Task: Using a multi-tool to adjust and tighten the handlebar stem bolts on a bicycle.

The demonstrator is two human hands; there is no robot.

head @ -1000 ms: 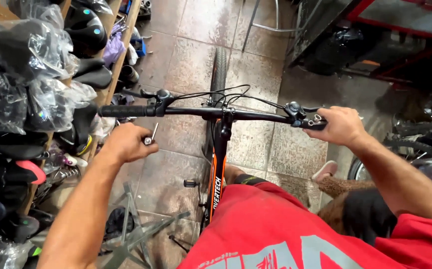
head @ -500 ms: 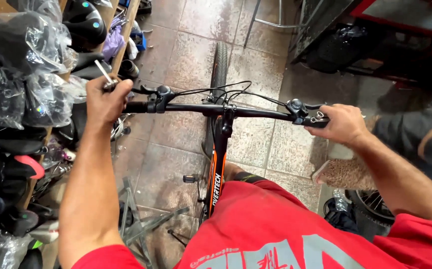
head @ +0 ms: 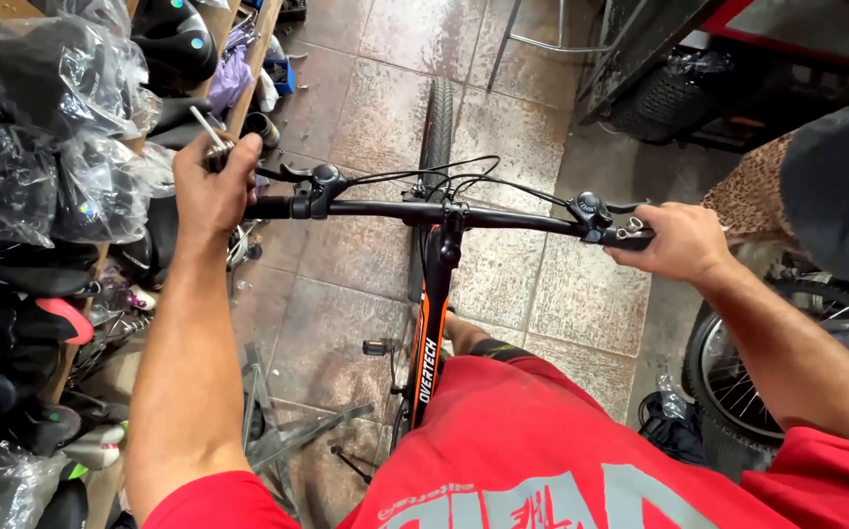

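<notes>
Handlebar gripped by both hands, left also clutching a tool, shelves alongside.

One bike up front, two hands on it, a wall of saddles beside

Two hands are on show, the left hand and the right hand, both on one handlebar; one small metal tool sits in the left; one front tyre points ahead, one pedal shows below, one more wheel stands at the right, and the bagged saddles on the left shelf are too many and too overlapped to count
</notes>
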